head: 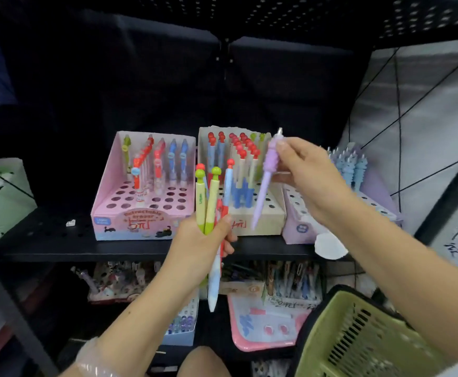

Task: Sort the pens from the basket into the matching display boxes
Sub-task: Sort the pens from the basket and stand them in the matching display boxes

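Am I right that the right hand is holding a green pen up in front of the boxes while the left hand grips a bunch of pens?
Not quite: the head view shows the pen in the right hand is purple, not green. The rest holds: it is up before the display boxes, and the left hand grips a bunch of pens.

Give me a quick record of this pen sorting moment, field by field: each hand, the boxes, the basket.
left hand: grips a bundle of pens, ball tops up
right hand: pinches a purple pen, tilted
pink box: left on shelf, many holes free
beige box: middle, red-topped pens
lilac box: right, pale blue pens
green basket: lower right
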Available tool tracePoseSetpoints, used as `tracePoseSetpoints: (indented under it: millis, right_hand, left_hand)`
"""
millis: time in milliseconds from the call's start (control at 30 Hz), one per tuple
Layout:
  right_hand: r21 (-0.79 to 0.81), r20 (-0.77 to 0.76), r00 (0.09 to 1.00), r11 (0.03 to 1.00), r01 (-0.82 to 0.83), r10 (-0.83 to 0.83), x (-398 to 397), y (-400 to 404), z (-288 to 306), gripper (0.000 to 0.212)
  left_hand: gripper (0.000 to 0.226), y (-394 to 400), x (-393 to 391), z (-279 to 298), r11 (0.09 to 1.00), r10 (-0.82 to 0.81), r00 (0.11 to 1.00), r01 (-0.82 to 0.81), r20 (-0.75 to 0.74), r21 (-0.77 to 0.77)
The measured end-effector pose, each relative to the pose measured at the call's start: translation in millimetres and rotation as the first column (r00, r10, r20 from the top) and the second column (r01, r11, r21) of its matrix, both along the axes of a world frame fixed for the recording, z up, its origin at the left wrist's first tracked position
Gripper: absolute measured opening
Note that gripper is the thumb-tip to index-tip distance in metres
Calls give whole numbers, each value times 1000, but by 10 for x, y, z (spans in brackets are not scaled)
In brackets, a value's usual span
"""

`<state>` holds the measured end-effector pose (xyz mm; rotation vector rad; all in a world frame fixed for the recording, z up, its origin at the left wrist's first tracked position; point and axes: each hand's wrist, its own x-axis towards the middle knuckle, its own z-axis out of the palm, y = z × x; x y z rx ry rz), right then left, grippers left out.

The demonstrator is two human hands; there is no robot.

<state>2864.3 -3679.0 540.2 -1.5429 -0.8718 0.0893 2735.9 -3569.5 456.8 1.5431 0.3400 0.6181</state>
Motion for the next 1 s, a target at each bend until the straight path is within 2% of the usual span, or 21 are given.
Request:
tracePoseSetpoints:
  millis: [100, 200, 333, 633, 767, 900, 1000]
  right_hand:
    - [37, 75, 983, 986, 165, -167, 336, -318, 90, 23]
    - [39, 210, 920, 943, 331, -331, 693, -606, 107, 16]
    - [5, 246, 862, 890, 457, -444, 1102, -834, 40, 11]
    - [-151, 426, 792, 829, 539, -437, 1357, -818, -54, 26]
    - [-261, 445, 789, 781, 567, -425, 1429, -808, -117, 29]
    - [-306, 680, 602, 584, 752, -418, 1491, -811, -108, 32]
    - [-399, 723, 605, 515, 759, -332, 1491, -807, -189, 29]
  left_hand:
    - [19, -168, 167, 5, 998, -52, 998, 53, -20, 15]
    - [12, -327, 322, 10, 996, -89, 996, 90, -31, 11]
    - [7, -476, 477, 22, 992, -119, 992, 117, -52, -36]
    - [9, -546, 566, -8, 994, -111, 991, 109, -80, -29]
    - [9, -523, 567, -41, 995, -96, 991, 93, -93, -36]
    - [16, -496, 552, -72, 995, -99, 989, 95, -106, -43]
    - [18, -482, 535, -81, 994, -99, 989, 94, -110, -53]
